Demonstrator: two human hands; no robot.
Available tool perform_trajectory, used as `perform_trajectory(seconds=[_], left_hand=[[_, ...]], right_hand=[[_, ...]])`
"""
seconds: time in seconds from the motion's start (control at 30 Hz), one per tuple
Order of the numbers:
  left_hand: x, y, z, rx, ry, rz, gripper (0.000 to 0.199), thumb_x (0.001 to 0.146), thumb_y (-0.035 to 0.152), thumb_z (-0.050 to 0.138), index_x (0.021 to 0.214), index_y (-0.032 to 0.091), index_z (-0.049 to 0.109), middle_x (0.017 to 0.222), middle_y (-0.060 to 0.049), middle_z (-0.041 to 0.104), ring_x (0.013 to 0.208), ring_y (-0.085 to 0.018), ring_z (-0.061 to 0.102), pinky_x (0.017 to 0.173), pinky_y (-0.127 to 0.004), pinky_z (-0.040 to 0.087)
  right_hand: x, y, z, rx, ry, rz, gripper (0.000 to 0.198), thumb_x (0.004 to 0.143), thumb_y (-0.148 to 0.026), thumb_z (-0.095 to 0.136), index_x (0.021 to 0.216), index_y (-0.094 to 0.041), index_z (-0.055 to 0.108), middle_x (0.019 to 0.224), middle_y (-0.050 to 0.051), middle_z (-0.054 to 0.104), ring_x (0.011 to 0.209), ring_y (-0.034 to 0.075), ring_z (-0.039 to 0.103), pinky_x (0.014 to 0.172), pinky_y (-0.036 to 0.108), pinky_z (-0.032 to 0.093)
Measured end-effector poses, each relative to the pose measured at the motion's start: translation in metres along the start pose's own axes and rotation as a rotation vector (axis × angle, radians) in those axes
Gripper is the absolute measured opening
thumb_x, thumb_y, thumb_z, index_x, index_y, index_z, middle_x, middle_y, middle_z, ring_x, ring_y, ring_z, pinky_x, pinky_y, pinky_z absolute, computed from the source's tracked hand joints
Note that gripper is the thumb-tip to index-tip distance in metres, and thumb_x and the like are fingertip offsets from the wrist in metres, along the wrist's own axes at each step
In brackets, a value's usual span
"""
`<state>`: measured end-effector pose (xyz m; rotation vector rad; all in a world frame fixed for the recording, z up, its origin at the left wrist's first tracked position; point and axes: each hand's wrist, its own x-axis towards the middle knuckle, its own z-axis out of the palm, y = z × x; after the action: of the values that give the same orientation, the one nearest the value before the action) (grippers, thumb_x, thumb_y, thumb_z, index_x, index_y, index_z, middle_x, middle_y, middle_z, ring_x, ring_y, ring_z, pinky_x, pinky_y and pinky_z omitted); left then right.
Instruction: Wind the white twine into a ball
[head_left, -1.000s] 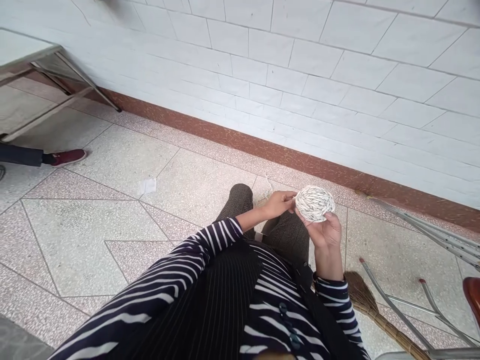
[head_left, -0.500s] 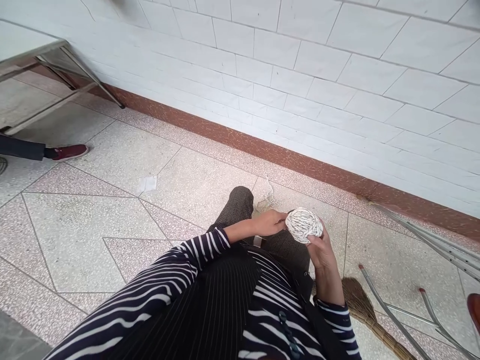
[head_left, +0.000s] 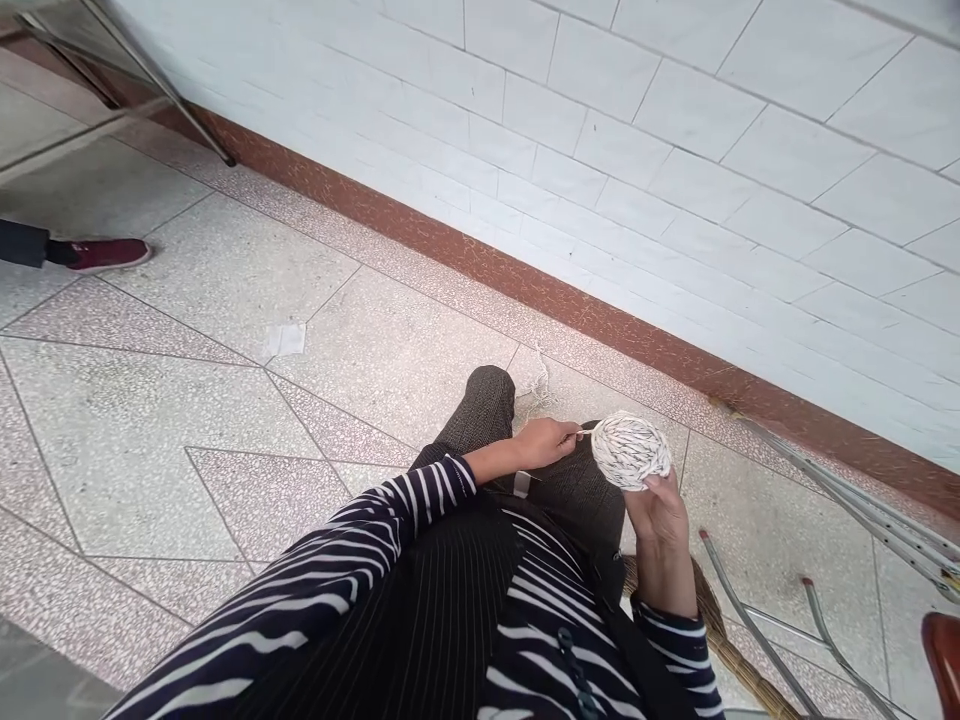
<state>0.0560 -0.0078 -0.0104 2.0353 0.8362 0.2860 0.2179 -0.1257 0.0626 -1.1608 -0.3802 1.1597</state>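
My right hand (head_left: 660, 510) is closed around the lower right side of a ball of white cord (head_left: 630, 450) with dark flecks, holding it above my right knee. To the left of the ball, my left hand (head_left: 547, 442) pinches a strand of the cord (head_left: 586, 432), which runs taut between the fingers and the ball's left edge. Loose cord (head_left: 539, 378) lies in a small tangle on the floor beyond my knees. Whether it joins the strand in my hand is hidden.
A straw broom (head_left: 742, 670) and a metal-legged stool or chair frame (head_left: 772, 615) lie at lower right. Metal poles (head_left: 840, 475) lean near the wall (head_left: 600, 170). At left are another person's red shoe (head_left: 112, 253), a metal-legged table (head_left: 161, 85) and a white paper (head_left: 286, 339).
My right hand and the ball have shifted slightly right, away from my left hand, and a short taut strand now shows between them. The ball has turned. My view has tilted a little.
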Motion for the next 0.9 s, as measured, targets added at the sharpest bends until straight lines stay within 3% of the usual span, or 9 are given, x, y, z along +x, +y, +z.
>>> perform_trajectory(seconds=[0.13, 0.27, 0.4, 0.57, 0.67, 0.77, 0.9], left_hand=[[-0.006, -0.01, 0.004, -0.01, -0.011, -0.009, 0.027, 0.091, 0.02, 0.049, 0.102, 0.021, 0.073, 0.083, -0.005, 0.074, 0.073, -0.02, 0.066, 0.07, -0.026, 0.045], [-0.007, -0.018, 0.002, -0.074, -0.011, -0.023, 0.025, 0.085, 0.014, 0.049, 0.087, 0.019, 0.073, 0.08, -0.004, 0.073, 0.074, -0.019, 0.065, 0.071, -0.026, 0.046], [-0.007, -0.025, 0.002, -0.384, -0.018, -0.06, 0.025, 0.077, 0.006, 0.047, 0.079, 0.017, 0.07, 0.082, -0.002, 0.072, 0.068, -0.013, 0.063, 0.069, -0.023, 0.048], [-0.007, -0.026, 0.006, -0.745, -0.109, -0.18, 0.022, 0.078, 0.006, 0.043, 0.079, 0.014, 0.064, 0.071, -0.001, 0.067, 0.062, -0.01, 0.063, 0.061, -0.021, 0.049], [-0.002, -0.029, -0.001, -0.657, -0.036, -0.194, 0.021, 0.079, 0.009, 0.043, 0.08, 0.014, 0.064, 0.068, 0.001, 0.065, 0.057, -0.009, 0.061, 0.058, -0.019, 0.048], [0.004, -0.038, -0.013, -0.513, 0.095, -0.172, 0.023, 0.081, 0.011, 0.043, 0.085, 0.014, 0.066, 0.07, 0.002, 0.066, 0.059, -0.008, 0.062, 0.064, -0.019, 0.05], [0.006, -0.048, -0.028, -0.396, 0.154, -0.13, 0.03, 0.085, 0.012, 0.039, 0.088, 0.014, 0.068, 0.078, -0.001, 0.07, 0.068, -0.011, 0.066, 0.072, -0.021, 0.052]], right_hand=[[0.004, -0.01, -0.001, -0.033, 0.036, -0.076, 0.058, 0.067, -0.02, 0.075, 0.123, -0.031, 0.066, 0.125, 0.005, 0.072, 0.122, 0.03, 0.065, 0.11, 0.055, 0.047], [0.005, -0.006, 0.005, -0.056, 0.029, -0.062, 0.057, 0.067, -0.018, 0.077, 0.121, -0.03, 0.067, 0.123, 0.005, 0.073, 0.116, 0.029, 0.067, 0.109, 0.055, 0.048], [0.008, 0.002, 0.012, -0.037, 0.028, -0.068, 0.06, 0.063, -0.015, 0.081, 0.119, -0.03, 0.068, 0.121, 0.004, 0.073, 0.114, 0.029, 0.067, 0.11, 0.057, 0.046], [0.02, -0.004, 0.024, 0.016, 0.027, -0.089, 0.052, 0.062, -0.015, 0.082, 0.111, -0.026, 0.07, 0.118, 0.005, 0.074, 0.114, 0.029, 0.067, 0.111, 0.057, 0.045], [0.019, -0.008, 0.034, 0.041, 0.008, -0.077, 0.053, 0.058, -0.014, 0.082, 0.11, -0.025, 0.071, 0.116, 0.006, 0.075, 0.115, 0.03, 0.066, 0.112, 0.057, 0.043], [0.013, -0.009, 0.04, 0.072, 0.031, -0.062, 0.058, 0.054, -0.015, 0.08, 0.111, -0.025, 0.071, 0.116, 0.006, 0.075, 0.118, 0.033, 0.065, 0.115, 0.06, 0.038], [0.008, -0.006, 0.035, 0.134, 0.066, -0.043, 0.063, 0.052, -0.018, 0.078, 0.113, -0.027, 0.07, 0.118, 0.006, 0.075, 0.123, 0.035, 0.063, 0.117, 0.063, 0.033]])
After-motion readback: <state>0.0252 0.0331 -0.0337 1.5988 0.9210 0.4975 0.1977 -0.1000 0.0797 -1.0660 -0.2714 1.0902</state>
